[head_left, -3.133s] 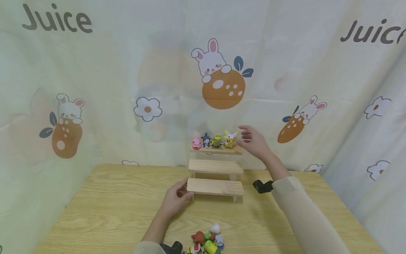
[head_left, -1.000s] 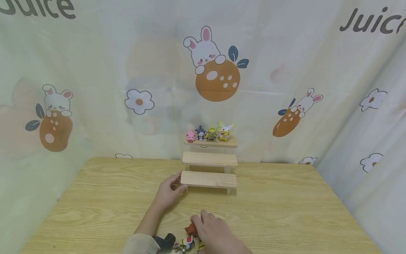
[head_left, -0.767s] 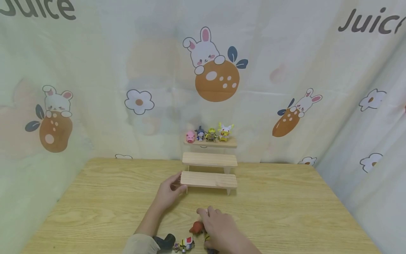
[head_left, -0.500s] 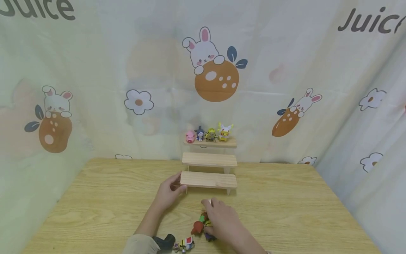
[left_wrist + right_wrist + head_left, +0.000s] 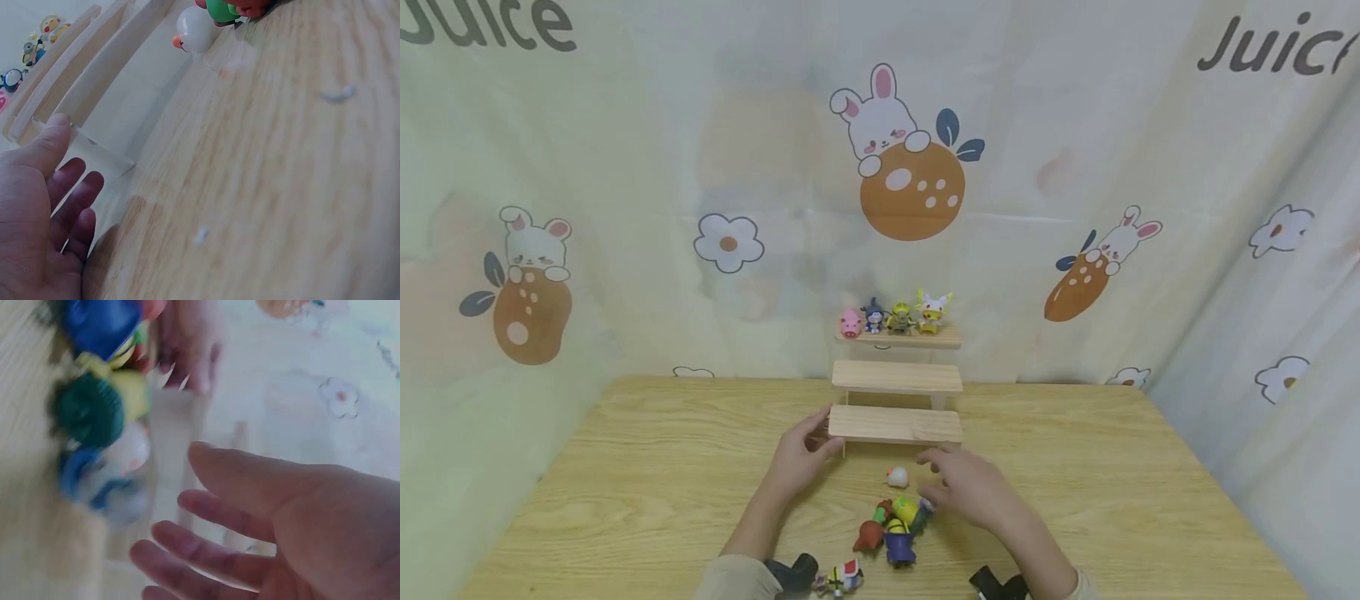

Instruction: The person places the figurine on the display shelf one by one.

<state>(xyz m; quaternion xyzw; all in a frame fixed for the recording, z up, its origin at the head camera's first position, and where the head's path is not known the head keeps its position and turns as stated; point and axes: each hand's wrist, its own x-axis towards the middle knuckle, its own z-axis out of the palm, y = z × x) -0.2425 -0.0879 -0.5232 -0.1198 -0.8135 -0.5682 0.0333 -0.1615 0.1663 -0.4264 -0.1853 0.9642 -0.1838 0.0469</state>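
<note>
My left hand holds the left end of a three-step wooden display stand, thumb at the front corner of the lowest step. My right hand hovers beside a cluster of toy figures with spread, loosely bent fingers, holding nothing. In the cluster are a blue-and-yellow figure, a red-headed one and a yellow-green one. A white round figure with an orange beak in the left wrist view lies closest to the stand. The right wrist view is blurred.
Several figures stand on the top step, among them a pink pig and a white-and-yellow figure. A small red-and-white figure lies near the front. Black devices sit at both wrists. A printed curtain hangs behind the table.
My right hand has come down from the top step, pushed the figures towards the stand, and drawn off to the right of them. The left hand has stayed at the stand.
</note>
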